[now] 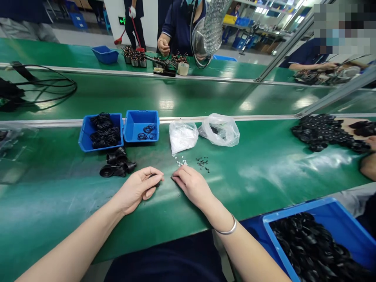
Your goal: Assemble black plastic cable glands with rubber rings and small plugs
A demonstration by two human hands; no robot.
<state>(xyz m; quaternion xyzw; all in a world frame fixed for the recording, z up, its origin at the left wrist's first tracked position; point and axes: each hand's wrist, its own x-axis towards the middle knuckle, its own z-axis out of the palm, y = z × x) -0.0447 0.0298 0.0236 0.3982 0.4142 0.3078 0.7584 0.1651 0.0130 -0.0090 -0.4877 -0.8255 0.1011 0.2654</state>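
Observation:
My left hand is closed around a black plastic part, mostly hidden by the fingers. To its right, my right hand has its fingers pinched together just above the green bench; a small dark bit seems to show at the fingertips, too small to name. Tiny white pieces lie scattered just beyond the right hand, and tiny black rings are spread to their right. Several black ring-shaped plastic parts sit in a small heap beyond my left hand.
Two blue bins with black rubber rings stand at the back left. Beside them are a bag of white pieces and an open clear bag. A blue crate of black parts is at lower right. Co-workers sit opposite and at right.

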